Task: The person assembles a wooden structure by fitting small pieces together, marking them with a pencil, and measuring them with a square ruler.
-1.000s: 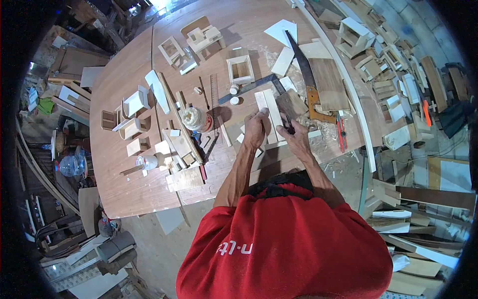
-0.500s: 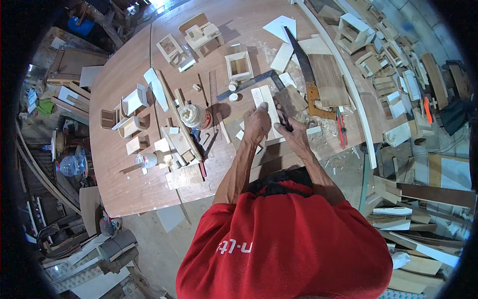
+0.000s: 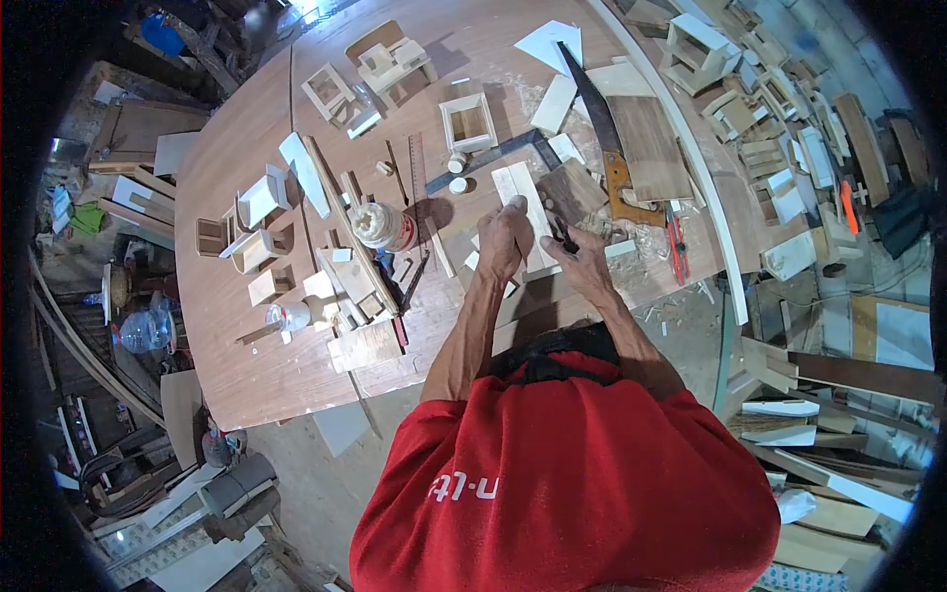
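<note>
Both my hands are over the near edge of the wooden table. My left hand [image 3: 505, 240] is closed on a pale wooden strip [image 3: 513, 180], its thumb lying along the top face. Just to the right, my right hand [image 3: 582, 263] wraps round a slim dark tool [image 3: 559, 228] held against or close by the strip's right edge; its exact kind I cannot make out. A brown wood piece [image 3: 572, 193] lies beyond the tool. Beside it rests a handsaw [image 3: 619, 180] with a wooden handle, and a dark carpenter's square [image 3: 478, 168] lies beyond the strip.
Left of my hands stands an open jar [image 3: 383, 228] near wooden strips and offcuts. Small box-like wooden pieces, including a square frame [image 3: 468, 124], stand farther back. A red-handled tool [image 3: 678, 253] and a long white strip [image 3: 696, 168] lie on the right.
The view has shifted slightly. Both hands keep their grips on the strip and the dark tool, with little visible movement.
</note>
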A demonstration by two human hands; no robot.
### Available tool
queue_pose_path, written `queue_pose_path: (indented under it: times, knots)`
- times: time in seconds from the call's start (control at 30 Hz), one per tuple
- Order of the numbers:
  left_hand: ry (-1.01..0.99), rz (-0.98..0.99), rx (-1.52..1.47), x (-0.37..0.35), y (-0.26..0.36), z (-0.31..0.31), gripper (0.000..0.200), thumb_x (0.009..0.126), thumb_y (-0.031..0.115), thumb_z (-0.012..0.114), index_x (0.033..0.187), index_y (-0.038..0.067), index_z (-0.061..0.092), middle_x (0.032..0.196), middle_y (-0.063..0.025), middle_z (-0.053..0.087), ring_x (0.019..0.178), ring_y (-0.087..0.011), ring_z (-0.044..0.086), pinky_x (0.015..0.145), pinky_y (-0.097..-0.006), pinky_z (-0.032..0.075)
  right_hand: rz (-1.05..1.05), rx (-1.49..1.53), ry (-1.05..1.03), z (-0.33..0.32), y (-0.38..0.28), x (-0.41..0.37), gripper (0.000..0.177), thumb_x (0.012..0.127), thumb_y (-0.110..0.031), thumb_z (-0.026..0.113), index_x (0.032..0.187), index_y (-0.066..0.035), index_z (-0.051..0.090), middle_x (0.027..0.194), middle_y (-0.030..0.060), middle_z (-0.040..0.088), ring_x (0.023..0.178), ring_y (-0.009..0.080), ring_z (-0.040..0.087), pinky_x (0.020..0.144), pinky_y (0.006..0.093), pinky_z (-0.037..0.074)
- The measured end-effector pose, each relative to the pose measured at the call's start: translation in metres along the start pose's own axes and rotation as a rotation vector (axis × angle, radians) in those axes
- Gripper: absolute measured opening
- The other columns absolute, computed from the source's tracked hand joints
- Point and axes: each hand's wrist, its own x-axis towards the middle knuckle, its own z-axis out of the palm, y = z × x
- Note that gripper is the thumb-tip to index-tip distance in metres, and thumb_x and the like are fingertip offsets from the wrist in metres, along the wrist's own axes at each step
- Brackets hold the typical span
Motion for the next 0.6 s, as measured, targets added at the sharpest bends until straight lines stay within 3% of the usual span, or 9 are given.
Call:
queue_pose_path:
  times: [0.23, 0.3, 0.33, 0.4, 0.5, 0.6]
  knots:
    - [-0.023, 0.001, -0.058, -0.009, 0.005, 0.018, 0.028, 0.095, 0.009, 0.042, 0.115, -0.009, 0.05, 0.107, -0.0157, 0.058, 0.095, -0.0228, 0.058, 0.09, -0.035, 0.046, 0.049, -0.044, -0.014, 0.001, 0.003, -0.001, 0.039, 0.086, -0.018, 0.067, 0.12, 0.001, 0.06, 0.102, 0.0137, 0.068, 0.089, 0.0175, 0.061, 0.082, 0.0323, 0.048]
    - [-0.032, 0.055, -0.051, -0.005, 0.0, 0.015, 0.026, 0.096, 0.013, 0.046, 0.111, -0.006, 0.055, 0.099, -0.0126, 0.061, 0.084, -0.018, 0.059, 0.075, -0.0302, 0.049, 0.012, -0.023, 0.01, 0.003, 0.002, -0.001, 0.038, 0.086, -0.019, 0.067, 0.118, 0.002, 0.061, 0.1, 0.0145, 0.068, 0.086, 0.0197, 0.061, 0.081, 0.0328, 0.049]
    - [-0.035, 0.057, -0.05, -0.012, 0.008, 0.025, 0.026, 0.096, 0.013, 0.046, 0.111, -0.006, 0.055, 0.099, -0.0126, 0.061, 0.084, -0.018, 0.059, 0.075, -0.0302, 0.049, 0.01, -0.023, 0.01, 0.002, 0.005, 0.0, 0.038, 0.086, -0.019, 0.067, 0.118, 0.002, 0.061, 0.1, 0.0145, 0.068, 0.086, 0.0197, 0.061, 0.081, 0.0328, 0.049]
    - [0.039, -0.007, 0.271, -0.028, 0.023, 0.039, 0.023, 0.095, 0.016, 0.051, 0.105, -0.002, 0.06, 0.089, -0.0084, 0.062, 0.07, -0.013, 0.056, 0.057, -0.0256, 0.044, 0.099, -0.155, -0.033, 0.001, 0.008, 0.001, 0.037, 0.085, -0.02, 0.067, 0.115, 0.003, 0.062, 0.097, 0.0157, 0.068, 0.085, 0.0217, 0.063, 0.079, 0.0337, 0.049]
    - [0.05, 0.023, 0.231, -0.024, 0.016, 0.036, 0.02, 0.094, 0.016, 0.055, 0.101, 0.0, 0.063, 0.082, -0.0056, 0.064, 0.058, -0.0107, 0.05, 0.047, -0.0252, 0.038, 0.033, -0.105, -0.018, -0.001, 0.0, -0.001, 0.035, 0.085, -0.022, 0.068, 0.108, 0.004, 0.063, 0.095, 0.0169, 0.068, 0.082, 0.0233, 0.064, 0.075, 0.0352, 0.05]
    - [0.064, 0.025, 0.164, -0.024, 0.014, 0.035, 0.019, 0.093, 0.012, 0.055, 0.106, -0.001, 0.061, 0.084, -0.0063, 0.063, 0.056, -0.0114, 0.049, 0.046, -0.0269, 0.039, -0.022, -0.035, 0.01, 0.002, 0.002, 0.0, 0.032, 0.085, -0.022, 0.068, 0.104, 0.004, 0.063, 0.093, 0.0176, 0.068, 0.082, 0.0257, 0.065, 0.073, 0.0365, 0.05]
